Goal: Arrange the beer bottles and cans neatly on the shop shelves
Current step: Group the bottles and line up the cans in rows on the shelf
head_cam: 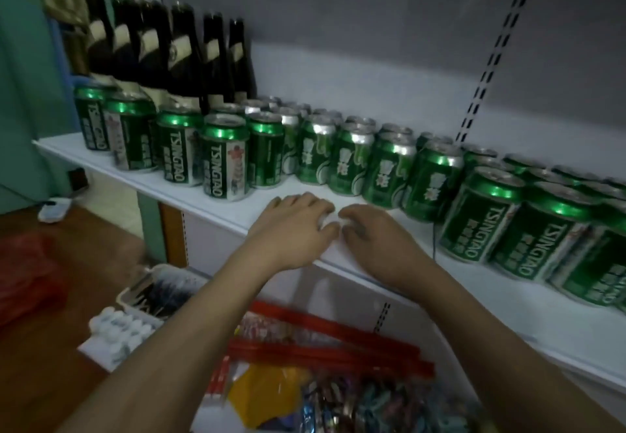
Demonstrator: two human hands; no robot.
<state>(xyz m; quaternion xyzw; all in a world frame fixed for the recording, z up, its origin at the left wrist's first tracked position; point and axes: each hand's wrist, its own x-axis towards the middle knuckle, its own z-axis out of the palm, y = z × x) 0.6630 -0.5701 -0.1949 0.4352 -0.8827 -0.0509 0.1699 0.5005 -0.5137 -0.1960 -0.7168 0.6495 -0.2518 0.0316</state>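
Green cans (342, 158) lined up across the white shelf (189, 202), just past both my hands.
Left hand (294, 225) and right hand (376, 236) rest fingertip to fingertip on the shelf edge, fingers loosely bent, holding nothing; dark bottles (169, 49) stand far left.

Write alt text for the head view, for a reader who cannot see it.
Both hands, left hand and right hand, rest side by side, fingers curled, on the front edge of a white shelf, holding no can. Behind them stands a row of green beer cans, with dark bottles at the back left.
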